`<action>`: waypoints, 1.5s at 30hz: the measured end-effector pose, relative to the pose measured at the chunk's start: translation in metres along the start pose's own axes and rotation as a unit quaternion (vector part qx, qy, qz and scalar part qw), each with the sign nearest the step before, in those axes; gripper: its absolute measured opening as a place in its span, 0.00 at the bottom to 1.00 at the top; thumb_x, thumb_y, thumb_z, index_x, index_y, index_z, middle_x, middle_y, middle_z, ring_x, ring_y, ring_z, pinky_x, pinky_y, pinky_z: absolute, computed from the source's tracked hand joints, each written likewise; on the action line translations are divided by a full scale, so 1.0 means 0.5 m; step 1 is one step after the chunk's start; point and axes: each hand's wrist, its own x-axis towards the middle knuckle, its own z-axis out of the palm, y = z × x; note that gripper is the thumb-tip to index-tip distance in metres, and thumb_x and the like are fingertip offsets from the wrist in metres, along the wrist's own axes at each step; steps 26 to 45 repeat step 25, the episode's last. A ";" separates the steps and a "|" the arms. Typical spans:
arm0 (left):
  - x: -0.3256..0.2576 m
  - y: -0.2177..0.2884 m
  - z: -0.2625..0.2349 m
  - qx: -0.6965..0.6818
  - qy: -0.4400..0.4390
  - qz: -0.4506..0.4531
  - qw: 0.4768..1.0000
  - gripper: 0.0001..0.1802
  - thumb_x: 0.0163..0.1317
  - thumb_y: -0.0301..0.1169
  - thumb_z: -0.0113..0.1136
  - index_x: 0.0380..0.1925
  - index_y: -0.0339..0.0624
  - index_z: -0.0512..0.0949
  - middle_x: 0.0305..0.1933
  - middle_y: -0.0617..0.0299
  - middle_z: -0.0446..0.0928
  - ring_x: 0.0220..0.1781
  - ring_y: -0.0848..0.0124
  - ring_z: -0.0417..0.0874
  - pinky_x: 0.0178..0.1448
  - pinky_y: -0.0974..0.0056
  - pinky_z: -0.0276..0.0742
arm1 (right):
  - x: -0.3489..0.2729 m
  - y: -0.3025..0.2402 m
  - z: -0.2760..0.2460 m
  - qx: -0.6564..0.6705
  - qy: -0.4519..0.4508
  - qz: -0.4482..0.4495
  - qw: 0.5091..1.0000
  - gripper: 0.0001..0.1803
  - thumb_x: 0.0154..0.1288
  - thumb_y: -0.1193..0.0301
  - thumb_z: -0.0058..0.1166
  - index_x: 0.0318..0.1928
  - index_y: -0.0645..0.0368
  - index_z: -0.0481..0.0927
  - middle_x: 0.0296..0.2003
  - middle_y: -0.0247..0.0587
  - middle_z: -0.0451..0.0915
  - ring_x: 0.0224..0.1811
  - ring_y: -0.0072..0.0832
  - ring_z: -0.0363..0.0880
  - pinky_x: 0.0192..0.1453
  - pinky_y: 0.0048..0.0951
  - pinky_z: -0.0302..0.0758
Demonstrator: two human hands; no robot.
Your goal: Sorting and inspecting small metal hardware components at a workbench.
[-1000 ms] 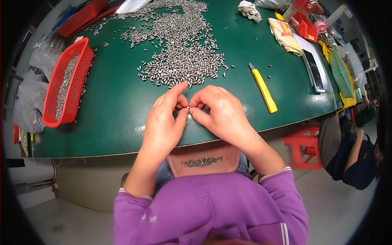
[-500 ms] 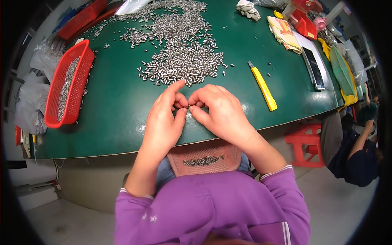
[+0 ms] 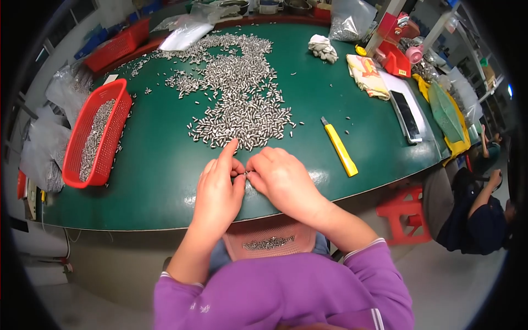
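Observation:
My left hand (image 3: 216, 190) and my right hand (image 3: 283, 179) meet over the green table (image 3: 159, 181), thumbs and fingertips closed in a pinch. Between the fingertips is a tiny silvery metal part (image 3: 246, 173), mostly hidden by them. My left index finger points up toward the near edge of a heap of small bullet-shaped metal parts (image 3: 247, 113). Below the table edge, a pink plastic basket (image 3: 236, 248) rests on my lap, with a small pile of metal parts in it.
A red basket (image 3: 124, 104) of metal parts stands on the left, beside clear bags (image 3: 47, 140). To the right lie a yellow utility knife (image 3: 341, 149), a phone (image 3: 406, 116), a cloth (image 3: 367, 76) and white gloves (image 3: 323, 48). A red stool (image 3: 404, 217) and another person (image 3: 478, 217) are beyond.
The view has tilted up, so the table and heap appear lower and more of the far side shows. My hands keep their pinch around the small part.

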 end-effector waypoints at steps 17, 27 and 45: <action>-0.008 -0.007 0.009 -0.034 0.020 -0.015 0.999 0.35 0.58 0.16 0.65 0.68 0.40 0.72 0.36 0.61 0.82 0.41 0.67 0.81 0.49 0.62 0.78 | 0.003 0.003 -0.003 0.007 -0.006 0.012 1.000 0.09 0.61 0.73 0.64 0.40 0.59 0.80 0.37 0.42 0.79 0.42 0.44 0.79 0.48 0.43 0.77; -0.014 -0.006 0.008 -0.041 0.022 -0.031 0.998 0.32 0.59 0.18 0.65 0.65 0.42 0.73 0.38 0.57 0.84 0.43 0.60 0.84 0.53 0.56 0.80 | 0.001 0.010 -0.005 0.028 -0.015 0.024 0.999 0.08 0.61 0.70 0.66 0.40 0.56 0.83 0.35 0.41 0.81 0.41 0.42 0.81 0.49 0.42 0.78; -0.014 -0.006 0.008 -0.041 0.022 -0.031 0.998 0.32 0.59 0.18 0.65 0.65 0.42 0.73 0.38 0.57 0.84 0.43 0.60 0.84 0.53 0.56 0.80 | 0.001 0.010 -0.005 0.028 -0.015 0.024 0.999 0.08 0.61 0.70 0.66 0.40 0.56 0.83 0.35 0.41 0.81 0.41 0.42 0.81 0.49 0.42 0.78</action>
